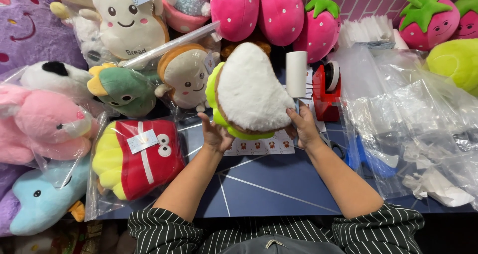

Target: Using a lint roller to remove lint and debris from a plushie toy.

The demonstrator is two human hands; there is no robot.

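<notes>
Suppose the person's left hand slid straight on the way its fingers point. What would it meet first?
The left hand points away from the body, already on the sandwich plush. Past that, probably the bagged toast plush, though depth is unclear.

Toy-packing workbench: bagged plush toys [137, 157]

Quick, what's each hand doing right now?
Left hand: closed on the sandwich plush, gripping its lower edge.
Right hand: holds a white lint roller, fingers against the plush.

Black-and-white striped sleeves [164, 229] pushed above the elbows, forearms bare, no rings visible.
</notes>
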